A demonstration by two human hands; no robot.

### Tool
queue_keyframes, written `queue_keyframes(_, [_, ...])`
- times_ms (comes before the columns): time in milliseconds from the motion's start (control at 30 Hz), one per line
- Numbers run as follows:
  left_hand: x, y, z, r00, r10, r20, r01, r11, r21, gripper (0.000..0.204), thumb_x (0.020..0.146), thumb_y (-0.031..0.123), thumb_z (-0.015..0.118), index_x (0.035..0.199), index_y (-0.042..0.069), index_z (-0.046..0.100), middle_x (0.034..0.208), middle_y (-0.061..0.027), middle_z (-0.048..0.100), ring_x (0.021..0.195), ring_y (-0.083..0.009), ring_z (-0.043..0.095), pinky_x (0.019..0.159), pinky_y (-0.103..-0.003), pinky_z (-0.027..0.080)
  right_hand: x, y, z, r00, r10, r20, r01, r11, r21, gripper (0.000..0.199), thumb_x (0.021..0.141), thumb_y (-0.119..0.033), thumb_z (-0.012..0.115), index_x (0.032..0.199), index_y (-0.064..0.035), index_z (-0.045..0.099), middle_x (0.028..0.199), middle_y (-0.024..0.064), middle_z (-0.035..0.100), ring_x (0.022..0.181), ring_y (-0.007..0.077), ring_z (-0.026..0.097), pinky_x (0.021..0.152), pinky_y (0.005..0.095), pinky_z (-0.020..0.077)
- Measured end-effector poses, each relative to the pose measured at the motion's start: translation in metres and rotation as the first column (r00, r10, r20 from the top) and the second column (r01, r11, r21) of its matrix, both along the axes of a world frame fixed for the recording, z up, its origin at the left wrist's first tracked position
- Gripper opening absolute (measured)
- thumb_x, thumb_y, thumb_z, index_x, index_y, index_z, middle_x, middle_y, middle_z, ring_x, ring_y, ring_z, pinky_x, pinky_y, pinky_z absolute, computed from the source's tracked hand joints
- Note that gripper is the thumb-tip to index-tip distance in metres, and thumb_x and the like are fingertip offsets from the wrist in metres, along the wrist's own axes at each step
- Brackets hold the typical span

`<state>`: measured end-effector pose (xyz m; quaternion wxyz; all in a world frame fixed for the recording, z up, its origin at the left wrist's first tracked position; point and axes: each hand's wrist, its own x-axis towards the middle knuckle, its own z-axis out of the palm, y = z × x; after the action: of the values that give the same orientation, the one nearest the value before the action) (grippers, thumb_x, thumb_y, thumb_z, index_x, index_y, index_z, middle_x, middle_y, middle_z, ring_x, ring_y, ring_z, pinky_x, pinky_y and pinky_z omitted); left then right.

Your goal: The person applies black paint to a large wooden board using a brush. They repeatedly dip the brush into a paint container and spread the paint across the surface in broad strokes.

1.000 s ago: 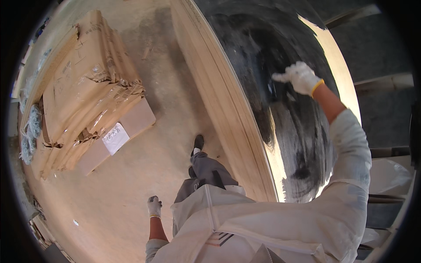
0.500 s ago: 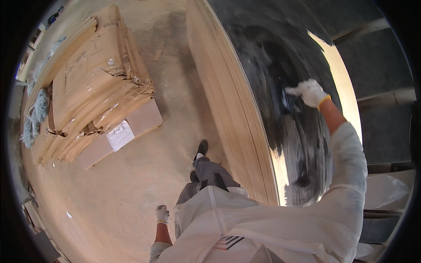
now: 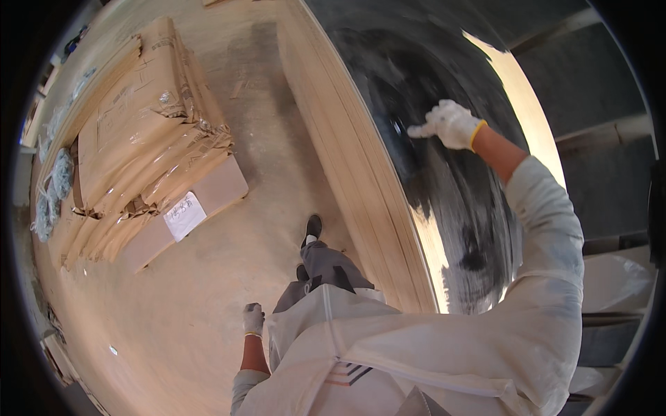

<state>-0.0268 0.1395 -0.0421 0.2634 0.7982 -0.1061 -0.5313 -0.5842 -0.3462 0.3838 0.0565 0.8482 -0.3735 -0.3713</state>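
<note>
My right hand (image 3: 449,125), in a white glove with a yellow cuff, is over a pale panel smeared with wet black coating (image 3: 461,201). Its index finger points left and the other fingers curl in. A dark, glinting shape lies by the fingertip; against the black I cannot make out whether it is a held tool. The panel tops a tall stack of pale boards (image 3: 347,145), and bare pale strips show along its edges. My left hand (image 3: 254,319), gloved with grey-stained fingers, hangs low at my side, closed, away from the stack.
Left across the floor stands a pile of flattened brown cardboard (image 3: 125,132) with plastic wrap and a white paper sheet (image 3: 185,216) on its near side. Dark panels (image 3: 603,104) lie beyond the stack on the right. My shoe (image 3: 314,225) is beside the stack.
My right hand has moved left across the black surface, toward the stack's left edge. My left hand has shifted slightly up in the picture, still closed. The whole view has shifted a little.
</note>
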Motion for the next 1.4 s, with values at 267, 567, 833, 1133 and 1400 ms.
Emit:
queue_keyframes(267, [0.005, 0.062, -0.024, 0.983, -0.182, -0.033, 0.182, 0.983, 0.016, 0.023, 0.097, 0.017, 0.065, 0.114, 0.002, 0.070, 0.089, -0.0077, 0.072, 0.066, -0.0184, 0.066, 0.058, -0.035, 0.054, -0.058, 0.256, -0.006, 0.990, -0.052, 0.129, 0.033, 0.989, 0.144, 0.068, 0.094, -0.006, 0.059, 0.147, -0.0486, 0.064, 0.100, 0.0038, 0.070, 0.101, 0.0230, 0.069, 0.095, 0.0389, 0.0491])
queue_keyframes(567, [0.053, 0.090, 0.004, 0.977, -0.212, 0.036, 0.206, 0.970, 0.130, 0.012, 0.098, 0.016, 0.064, 0.106, 0.007, 0.068, 0.077, -0.0026, 0.064, 0.055, -0.0146, 0.061, 0.045, -0.031, 0.046, -0.062, 0.207, -0.011, 0.987, -0.073, 0.140, 0.089, 0.990, -0.110, 0.070, 0.086, -0.001, 0.061, 0.139, -0.0457, 0.072, 0.091, 0.0018, 0.069, 0.094, 0.0230, 0.068, 0.096, 0.0398, 0.0496])
queue_keyframes(833, [0.010, 0.107, 0.002, 0.997, 0.053, -0.055, -0.056, 0.998, -0.042, 0.020, 0.098, 0.015, 0.062, 0.113, 0.003, 0.066, 0.086, -0.0067, 0.066, 0.062, -0.0188, 0.066, 0.048, -0.033, 0.051, -0.081, 0.275, -0.004, 0.998, -0.041, 0.053, 0.040, 0.999, 0.019, 0.068, 0.089, -0.005, 0.062, 0.142, -0.0452, 0.069, 0.091, 0.0030, 0.070, 0.095, 0.0252, 0.070, 0.094, 0.0397, 0.0500])
queue_keyframes(1133, [-0.031, 0.254, -0.046, 0.974, -0.220, 0.048, 0.214, 0.972, 0.095, 0.017, 0.097, 0.017, 0.067, 0.106, 0.004, 0.070, 0.076, -0.0043, 0.067, 0.063, -0.0176, 0.065, 0.055, -0.035, 0.052, -0.096, 0.231, -0.010, 0.932, -0.315, 0.180, 0.335, 0.937, -0.096, 0.073, 0.091, 0.005, 0.055, 0.142, -0.0444, 0.070, 0.125, 0.0135, 0.075, 0.116, 0.0381, 0.072, 0.102, 0.0479, 0.0585])
queue_keyframes(1400, [-0.030, 0.322, -0.017, 0.974, 0.221, 0.044, -0.221, 0.975, 0.001, 0.019, 0.101, 0.019, 0.061, 0.114, 0.007, 0.067, 0.083, -0.0049, 0.066, 0.057, -0.0179, 0.063, 0.045, -0.033, 0.049, -0.092, 0.331, -0.001, 0.990, 0.118, -0.075, -0.109, 0.988, 0.108, 0.075, 0.091, 0.001, 0.055, 0.149, -0.0471, 0.064, 0.105, 0.0120, 0.077, 0.103, 0.0323, 0.075, 0.095, 0.0453, 0.0598])
